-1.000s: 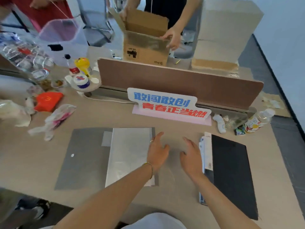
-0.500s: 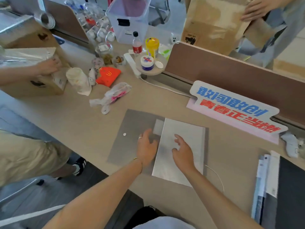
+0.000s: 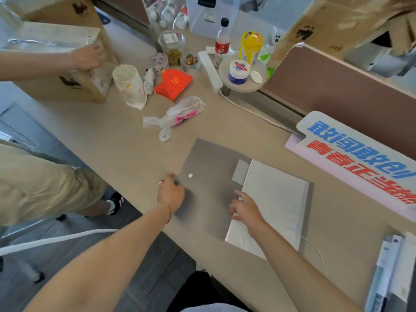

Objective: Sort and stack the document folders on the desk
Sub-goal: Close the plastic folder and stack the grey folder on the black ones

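A grey folder (image 3: 209, 167) with a white snap button lies flat on the desk in front of me. A white translucent folder (image 3: 276, 199) lies on top of its right half. My left hand (image 3: 171, 194) is at the grey folder's left edge, with its fingers curled around that edge. My right hand (image 3: 246, 210) rests with its fingers apart at the white folder's left edge, holding nothing. A stack of more folders (image 3: 391, 273) lies at the far right, partly out of frame.
A blue and red sign (image 3: 360, 154) stands behind the folders against a brown divider (image 3: 337, 91). Crumpled plastic bags (image 3: 177, 115), a red carton (image 3: 174, 83), bottles and jars crowd the far left. Another person's hand (image 3: 87, 57) holds a cardboard box. The desk's near edge runs under my forearms.
The view has swung left. My left hand slid from the grey folder's middle to its left edge and curled there. My right hand moved left, off the white folder's face to its left edge.
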`<state>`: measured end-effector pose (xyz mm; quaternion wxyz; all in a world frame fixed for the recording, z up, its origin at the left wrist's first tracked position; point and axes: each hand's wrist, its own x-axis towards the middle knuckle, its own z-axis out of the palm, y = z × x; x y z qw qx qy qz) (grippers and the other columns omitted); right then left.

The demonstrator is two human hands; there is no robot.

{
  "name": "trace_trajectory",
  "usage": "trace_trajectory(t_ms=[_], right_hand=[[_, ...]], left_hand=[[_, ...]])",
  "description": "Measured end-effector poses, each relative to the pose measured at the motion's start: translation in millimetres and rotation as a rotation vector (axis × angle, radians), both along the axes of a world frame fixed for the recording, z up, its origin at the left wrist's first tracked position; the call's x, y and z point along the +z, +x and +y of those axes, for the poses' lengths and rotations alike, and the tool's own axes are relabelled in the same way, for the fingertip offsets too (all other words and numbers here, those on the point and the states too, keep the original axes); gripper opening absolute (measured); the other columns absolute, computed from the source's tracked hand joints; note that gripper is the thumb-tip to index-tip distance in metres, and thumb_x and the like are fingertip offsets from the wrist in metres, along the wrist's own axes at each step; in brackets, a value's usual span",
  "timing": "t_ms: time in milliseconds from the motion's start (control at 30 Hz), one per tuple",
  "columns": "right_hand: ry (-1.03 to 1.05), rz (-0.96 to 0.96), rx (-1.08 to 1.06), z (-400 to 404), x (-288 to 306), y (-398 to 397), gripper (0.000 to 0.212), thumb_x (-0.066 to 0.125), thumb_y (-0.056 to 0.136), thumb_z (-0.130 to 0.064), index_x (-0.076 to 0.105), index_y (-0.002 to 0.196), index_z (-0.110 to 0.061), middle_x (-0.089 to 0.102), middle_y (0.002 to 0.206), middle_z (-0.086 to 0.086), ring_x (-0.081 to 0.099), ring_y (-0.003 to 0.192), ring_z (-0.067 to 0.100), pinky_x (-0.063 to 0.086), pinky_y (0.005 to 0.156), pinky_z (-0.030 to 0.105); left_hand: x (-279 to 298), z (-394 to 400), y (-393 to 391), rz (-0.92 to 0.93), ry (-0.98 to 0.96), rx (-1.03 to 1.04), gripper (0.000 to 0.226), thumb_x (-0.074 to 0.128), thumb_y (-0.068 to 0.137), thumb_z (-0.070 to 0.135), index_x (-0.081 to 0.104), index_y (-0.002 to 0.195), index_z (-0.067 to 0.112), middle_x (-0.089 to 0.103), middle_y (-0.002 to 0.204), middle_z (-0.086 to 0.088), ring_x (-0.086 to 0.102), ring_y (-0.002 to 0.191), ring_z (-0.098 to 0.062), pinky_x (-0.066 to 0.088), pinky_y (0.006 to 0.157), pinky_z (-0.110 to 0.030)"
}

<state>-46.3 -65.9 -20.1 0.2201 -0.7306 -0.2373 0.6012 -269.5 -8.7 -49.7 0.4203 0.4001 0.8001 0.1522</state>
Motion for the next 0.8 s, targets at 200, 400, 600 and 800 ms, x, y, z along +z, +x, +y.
trace_trajectory(t_ms=[200,400,600,800], right_hand=[[-0.043,0.000,-0.029,0,-3,1,0.061,0.048,0.087,0.003,0.047,0.144,-0.018,0.062,0.105,0.008,0.060,0.076,0.020,0.052,0.064,0.028],[-0.030,-0.019,-0.046,-1,-6,3,0.064,0.050,0.084,0.004,0.048,0.144,-0.018,0.063,0.117,0.009,0.061,0.085,0.021,0.053,0.077,0.036],[-0.028,-0.004,-0.093,-5,-10,-1,0.060,0.051,0.085,0.000,0.053,0.140,-0.021,0.066,0.115,0.003,0.065,0.093,0.015,0.050,0.072,0.028],[0.037,-0.282,-0.121,-11,-7,37,0.057,0.049,0.085,-0.005,0.053,0.139,-0.021,0.054,0.144,0.002,0.057,0.122,0.023,0.048,0.096,0.036]], left_hand=[[-1,7,3,0.009,-0.012,0.052,0.050,0.044,0.084,0.009,0.055,0.133,0.017,0.060,0.127,-0.013,0.061,0.112,-0.035,0.050,0.097,-0.039],[-1,9,6,-0.022,-0.016,0.123,0.042,0.045,0.087,0.014,0.058,0.127,0.019,0.065,0.124,-0.010,0.061,0.113,-0.033,0.050,0.098,-0.040],[-8,-14,35,0.024,-0.033,0.009,0.040,0.045,0.094,0.019,0.056,0.132,0.021,0.063,0.126,-0.011,0.051,0.125,-0.031,0.045,0.102,-0.041],[-10,-10,40,0.061,-0.039,-0.011,0.042,0.044,0.091,0.019,0.057,0.131,0.022,0.062,0.125,-0.010,0.055,0.120,-0.032,0.048,0.099,-0.042]])
